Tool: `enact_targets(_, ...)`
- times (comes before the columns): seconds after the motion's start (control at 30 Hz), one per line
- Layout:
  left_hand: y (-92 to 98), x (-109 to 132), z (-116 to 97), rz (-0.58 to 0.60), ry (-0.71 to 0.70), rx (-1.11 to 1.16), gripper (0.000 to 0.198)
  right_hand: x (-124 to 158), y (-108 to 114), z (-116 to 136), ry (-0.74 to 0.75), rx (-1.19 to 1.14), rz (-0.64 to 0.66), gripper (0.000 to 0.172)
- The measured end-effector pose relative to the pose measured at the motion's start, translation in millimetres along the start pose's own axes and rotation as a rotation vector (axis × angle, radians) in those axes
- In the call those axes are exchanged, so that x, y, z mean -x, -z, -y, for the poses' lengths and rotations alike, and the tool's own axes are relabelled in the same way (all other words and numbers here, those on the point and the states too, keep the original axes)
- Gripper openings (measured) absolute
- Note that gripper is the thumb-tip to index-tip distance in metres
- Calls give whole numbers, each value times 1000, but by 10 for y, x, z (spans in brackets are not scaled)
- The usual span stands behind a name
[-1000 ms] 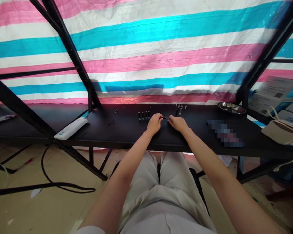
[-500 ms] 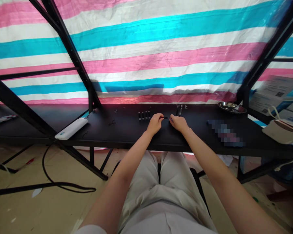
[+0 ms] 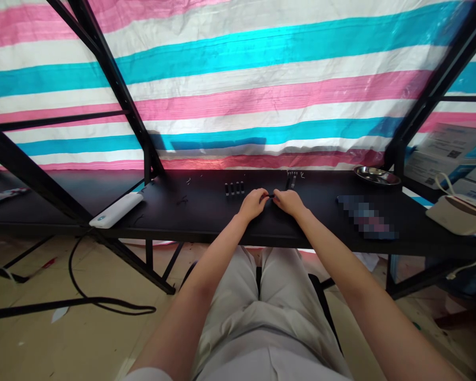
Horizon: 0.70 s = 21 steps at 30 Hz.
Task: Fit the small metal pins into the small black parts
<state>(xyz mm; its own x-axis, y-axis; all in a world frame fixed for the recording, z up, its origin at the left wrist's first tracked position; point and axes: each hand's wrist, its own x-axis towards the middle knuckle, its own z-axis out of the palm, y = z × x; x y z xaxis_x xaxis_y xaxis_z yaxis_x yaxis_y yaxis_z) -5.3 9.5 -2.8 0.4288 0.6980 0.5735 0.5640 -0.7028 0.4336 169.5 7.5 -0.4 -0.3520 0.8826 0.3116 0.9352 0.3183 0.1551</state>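
Observation:
My left hand [image 3: 254, 204] and my right hand [image 3: 289, 202] meet over the middle of a black table [image 3: 198, 214]. Between their fingertips is a small black part [image 3: 271, 196], mostly hidden by my fingers, and both hands pinch it. Just beyond my left hand, several short black cylinders [image 3: 234, 188] stand in a row. Beyond my right hand lie thin black sticks [image 3: 291, 182], with tiny metal pieces [image 3: 293, 172] near the far edge.
A steel dish [image 3: 376, 176] sits at the far right of the table, near a pixelated object [image 3: 367, 217]. A white power bank [image 3: 116, 210] lies at the left. Black metal frame posts [image 3: 115, 90] rise on both sides before a striped tarp [image 3: 262, 106].
My right hand has moved left and closed on the small black part, which my left hand was holding out alone. My left hand has shifted slightly toward the table's near side.

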Motion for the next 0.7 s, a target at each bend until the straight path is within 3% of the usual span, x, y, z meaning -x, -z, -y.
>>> enact_targets(0.43, -2, -3, 18, 26, 39, -29, 14, 1, -11, -5, 36, -18, -1, 21)
enact_targets(0.7, -19, -1, 21, -26, 57, 36, 11, -13, 2, 26, 88, -143, -70, 17)
